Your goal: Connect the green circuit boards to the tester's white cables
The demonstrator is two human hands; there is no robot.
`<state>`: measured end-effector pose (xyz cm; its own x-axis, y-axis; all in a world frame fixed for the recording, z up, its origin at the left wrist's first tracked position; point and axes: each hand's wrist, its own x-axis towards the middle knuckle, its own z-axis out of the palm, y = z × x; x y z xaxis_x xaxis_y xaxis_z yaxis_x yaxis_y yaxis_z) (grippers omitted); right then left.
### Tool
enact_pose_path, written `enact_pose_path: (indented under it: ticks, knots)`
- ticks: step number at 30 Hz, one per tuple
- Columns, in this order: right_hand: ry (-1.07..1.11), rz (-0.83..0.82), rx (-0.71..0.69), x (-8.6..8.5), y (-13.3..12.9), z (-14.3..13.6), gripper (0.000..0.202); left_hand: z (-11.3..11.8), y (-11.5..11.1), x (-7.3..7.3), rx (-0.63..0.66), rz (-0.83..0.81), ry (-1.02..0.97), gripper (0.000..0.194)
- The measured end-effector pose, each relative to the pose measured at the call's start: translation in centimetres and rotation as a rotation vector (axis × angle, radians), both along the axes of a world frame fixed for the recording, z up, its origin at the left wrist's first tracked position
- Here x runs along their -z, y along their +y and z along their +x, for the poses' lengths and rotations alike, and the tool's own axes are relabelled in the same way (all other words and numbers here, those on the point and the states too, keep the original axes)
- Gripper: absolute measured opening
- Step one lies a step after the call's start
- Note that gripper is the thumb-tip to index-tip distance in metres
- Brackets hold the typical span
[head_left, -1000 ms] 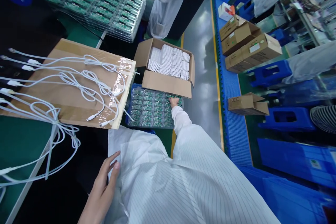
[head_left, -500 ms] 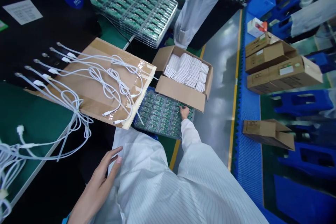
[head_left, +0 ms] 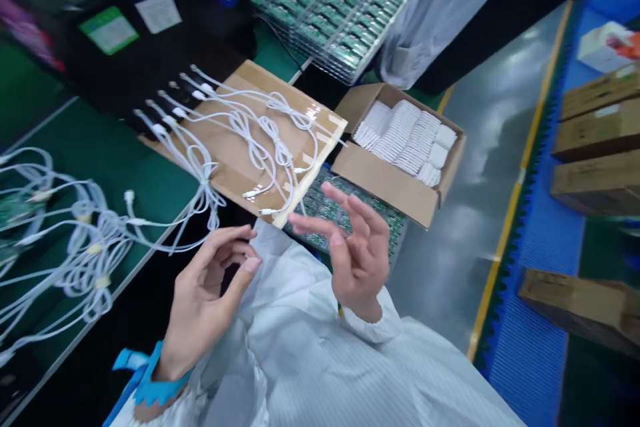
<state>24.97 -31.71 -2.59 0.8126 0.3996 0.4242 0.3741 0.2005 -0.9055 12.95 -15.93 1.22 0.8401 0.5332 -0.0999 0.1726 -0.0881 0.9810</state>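
Note:
My left hand point(head_left: 207, 293), with a blue band at the wrist, is raised over my lap. Its fingers curve toward the thumb with a gap between, and nothing shows in it. To its right is my right hand point(head_left: 360, 247), fingers apart and no object visible in them. Behind the right hand lies a tray of green circuit boards point(head_left: 320, 203), partly hidden. White cables point(head_left: 275, 137) with bundled loops spread across a cardboard sheet point(head_left: 233, 163), their far ends at a row of connectors on a black box point(head_left: 200, 40).
An open carton point(head_left: 385, 177) holds rows of white flat pieces point(head_left: 405, 133). Stacked clear trays of boards point(head_left: 340, 7) stand at the back. Tangled white cables point(head_left: 95, 247) cover the green table point(head_left: 125, 153) at left. Cardboard boxes point(head_left: 595, 163) line the right side.
My right hand has come back from the board tray toward my left hand, its fingers now spread. My left hand has risen and curled its fingers somewhat. The view has swung left.

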Motion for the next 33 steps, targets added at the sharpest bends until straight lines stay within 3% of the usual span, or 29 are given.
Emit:
enact_pose_path:
  ticks: [2,5,14,24,33]
  knots:
    - [-0.029,0.019,-0.140,-1.7,1.3,-1.3,0.057,0.3,0.0,-1.0,-0.014,0.032,-0.124,0.037]
    - [-0.073,0.042,-0.260,-2.4,2.9,-2.3,0.062,-0.1,0.1,-2.1,-0.020,0.102,-0.216,0.033]
    - [-0.185,0.054,-0.410,-4.4,5.8,-4.2,0.065,-2.6,1.2,-2.8,-0.066,0.216,-0.377,0.023]
    - [-0.098,0.109,-0.416,-5.2,7.1,-6.3,0.064,-3.7,1.7,-3.1,-0.129,0.320,-0.480,0.021]
    - [-0.054,0.107,-0.438,-5.0,8.2,-6.6,0.070,-4.5,2.4,-2.4,-0.152,0.271,-0.436,0.022]
